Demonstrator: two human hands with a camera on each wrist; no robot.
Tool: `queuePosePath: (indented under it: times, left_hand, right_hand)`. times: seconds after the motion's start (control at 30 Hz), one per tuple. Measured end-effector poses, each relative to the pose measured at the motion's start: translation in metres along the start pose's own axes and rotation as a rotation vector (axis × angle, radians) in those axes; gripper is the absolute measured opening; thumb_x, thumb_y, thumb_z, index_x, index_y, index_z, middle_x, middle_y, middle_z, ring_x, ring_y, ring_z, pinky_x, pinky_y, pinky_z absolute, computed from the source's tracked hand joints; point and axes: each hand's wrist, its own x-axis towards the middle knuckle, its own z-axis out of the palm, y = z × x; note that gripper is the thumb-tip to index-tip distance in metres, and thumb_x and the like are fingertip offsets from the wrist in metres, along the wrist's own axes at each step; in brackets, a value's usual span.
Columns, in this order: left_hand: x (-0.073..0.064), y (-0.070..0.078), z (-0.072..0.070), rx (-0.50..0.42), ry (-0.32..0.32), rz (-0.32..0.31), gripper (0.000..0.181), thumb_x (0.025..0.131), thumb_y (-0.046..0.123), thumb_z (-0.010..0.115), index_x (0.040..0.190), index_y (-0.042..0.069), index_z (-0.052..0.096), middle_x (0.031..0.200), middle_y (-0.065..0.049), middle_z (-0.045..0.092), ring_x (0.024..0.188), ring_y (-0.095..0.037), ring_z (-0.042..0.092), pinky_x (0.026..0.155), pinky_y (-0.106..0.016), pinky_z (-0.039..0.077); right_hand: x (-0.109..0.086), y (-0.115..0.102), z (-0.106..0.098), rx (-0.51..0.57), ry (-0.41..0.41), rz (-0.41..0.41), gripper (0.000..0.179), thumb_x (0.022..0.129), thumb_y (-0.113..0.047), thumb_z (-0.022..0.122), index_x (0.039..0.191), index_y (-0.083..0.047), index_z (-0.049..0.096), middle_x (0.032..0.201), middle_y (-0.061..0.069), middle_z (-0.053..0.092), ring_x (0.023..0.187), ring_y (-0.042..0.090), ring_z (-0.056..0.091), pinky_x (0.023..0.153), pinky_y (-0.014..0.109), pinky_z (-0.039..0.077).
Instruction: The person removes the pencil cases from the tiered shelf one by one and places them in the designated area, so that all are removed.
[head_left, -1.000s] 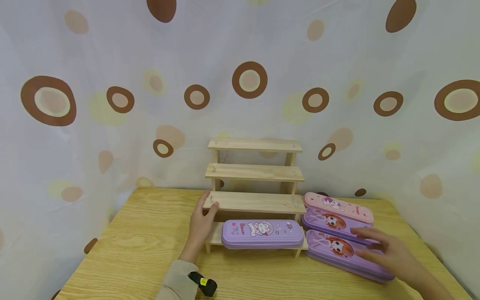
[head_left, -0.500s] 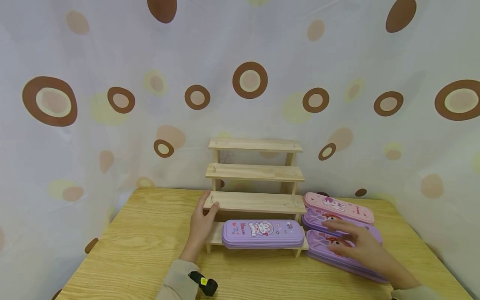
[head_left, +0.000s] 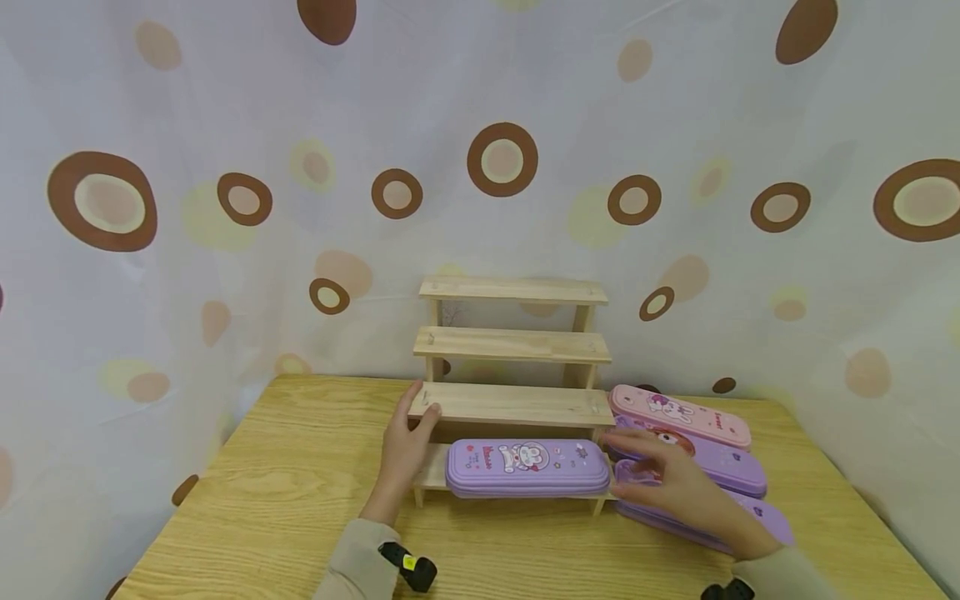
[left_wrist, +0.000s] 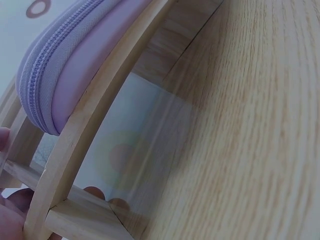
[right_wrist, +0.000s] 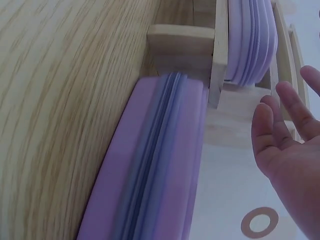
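Note:
A stepped wooden display rack (head_left: pixel 513 343) stands against the back cloth. My left hand (head_left: pixel 406 442) grips the left end of its second board from the bottom, thumb on top; the left wrist view shows only part of that hand. On the lowest board lies a purple zippered pencil case (head_left: pixel 528 467) with a bunny print. My right hand (head_left: pixel 671 483), fingers loosely bent and apart, holds nothing near the rack's right end. It hides part of two purple pencil cases, the middle one (head_left: pixel 723 463) and the front one (head_left: pixel 765 518). Behind them lies a pink pencil case (head_left: pixel 678 413).
All of this sits on a wood-grain table (head_left: pixel 277 500). A patterned cloth (head_left: pixel 555 100) hangs close behind the rack and along both sides. The three cases at the right lie against one another, near the rack's right legs.
My right hand has moved left across the purple cases to the rack's right end, with nothing in it. The left hand keeps its place on the rack.

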Motion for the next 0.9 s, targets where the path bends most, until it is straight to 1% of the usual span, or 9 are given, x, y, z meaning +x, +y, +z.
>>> queuePosePath:
  times: [0.1, 0.23, 0.37, 0.43, 0.47, 0.57, 0.73, 0.8, 0.9]
  left_hand:
    - [0.0, 0.0, 0.0, 0.001, 0.002, 0.003, 0.057, 0.099, 0.038, 0.059, 0.151, 0.023, 0.041, 0.156, -0.01, 0.035, 0.142, -0.036, 0.03, 0.111, -0.057, 0.029]
    - [0.001, -0.001, 0.0, 0.0, 0.003, 0.004, 0.057, 0.099, 0.037, 0.059, 0.151, 0.023, 0.041, 0.155, -0.01, 0.036, 0.14, -0.036, 0.034, 0.109, -0.056, 0.032]
    - [0.0, 0.0, 0.0, 0.002, 0.006, 0.006, 0.057, 0.099, 0.037, 0.059, 0.151, 0.023, 0.041, 0.155, -0.011, 0.037, 0.138, -0.036, 0.036, 0.108, -0.056, 0.034]
    - [0.0, 0.0, 0.0, 0.003, 0.007, 0.01, 0.057, 0.099, 0.036, 0.059, 0.151, 0.022, 0.041, 0.155, -0.011, 0.037, 0.139, -0.036, 0.035, 0.109, -0.056, 0.032]
    - [0.0, -0.001, 0.0, 0.002, 0.006, 0.011, 0.057, 0.099, 0.036, 0.059, 0.151, 0.022, 0.041, 0.155, -0.011, 0.037, 0.14, -0.036, 0.034, 0.11, -0.056, 0.032]
    - [0.0, -0.002, 0.0, 0.002, 0.005, 0.012, 0.057, 0.099, 0.037, 0.059, 0.151, 0.023, 0.041, 0.155, -0.01, 0.036, 0.141, -0.036, 0.031, 0.111, -0.057, 0.029]
    - [0.0, -0.002, 0.0, -0.003, 0.002, 0.011, 0.057, 0.099, 0.038, 0.059, 0.151, 0.024, 0.041, 0.156, -0.009, 0.035, 0.142, -0.036, 0.03, 0.11, -0.058, 0.029]
    - [0.0, -0.002, 0.0, -0.004, 0.002, 0.013, 0.057, 0.099, 0.038, 0.059, 0.151, 0.024, 0.041, 0.156, -0.009, 0.035, 0.142, -0.036, 0.03, 0.111, -0.058, 0.029]
    - [0.0, -0.002, 0.0, -0.005, 0.0, 0.016, 0.056, 0.099, 0.038, 0.058, 0.151, 0.024, 0.041, 0.156, -0.009, 0.035, 0.142, -0.036, 0.029, 0.111, -0.058, 0.028]
  right_hand:
    - [0.005, 0.0, 0.005, 0.009, -0.015, -0.008, 0.06, 0.084, -0.014, 0.08, 0.139, -0.008, 0.057, 0.143, 0.015, 0.049, 0.127, 0.006, 0.046, 0.089, 0.037, 0.054]
    - [0.009, -0.002, 0.011, 0.018, -0.029, 0.031, 0.059, 0.085, -0.019, 0.079, 0.14, -0.016, 0.057, 0.145, 0.01, 0.048, 0.127, 0.01, 0.045, 0.092, 0.032, 0.05]
    - [0.012, -0.004, 0.018, 0.018, -0.038, 0.072, 0.061, 0.085, -0.024, 0.079, 0.141, -0.022, 0.056, 0.147, 0.002, 0.046, 0.134, 0.019, 0.041, 0.102, 0.017, 0.034]
    - [0.015, -0.005, 0.022, 0.008, -0.037, 0.066, 0.062, 0.084, -0.025, 0.08, 0.141, -0.022, 0.056, 0.148, 0.002, 0.046, 0.137, 0.024, 0.037, 0.105, 0.013, 0.023]
    - [0.016, -0.004, 0.023, -0.005, -0.035, 0.053, 0.062, 0.084, -0.025, 0.08, 0.141, -0.022, 0.056, 0.147, 0.003, 0.047, 0.137, 0.026, 0.037, 0.106, 0.014, 0.023]
    - [0.02, -0.003, 0.028, -0.05, -0.026, 0.026, 0.062, 0.082, -0.026, 0.081, 0.139, -0.022, 0.058, 0.145, 0.005, 0.048, 0.134, 0.029, 0.038, 0.108, 0.026, 0.026]
    - [0.023, -0.003, 0.035, -0.108, -0.023, 0.016, 0.061, 0.081, -0.03, 0.083, 0.137, -0.018, 0.06, 0.144, 0.009, 0.048, 0.13, 0.033, 0.033, 0.101, 0.058, 0.026]
    - [0.024, -0.002, 0.037, -0.147, -0.023, 0.019, 0.062, 0.08, -0.032, 0.083, 0.137, -0.018, 0.061, 0.144, 0.01, 0.048, 0.129, 0.036, 0.031, 0.098, 0.065, 0.026]
    - [0.025, -0.001, 0.041, -0.235, -0.024, 0.033, 0.065, 0.078, -0.036, 0.084, 0.137, -0.022, 0.061, 0.145, 0.01, 0.048, 0.127, 0.036, 0.03, 0.095, 0.065, 0.029]
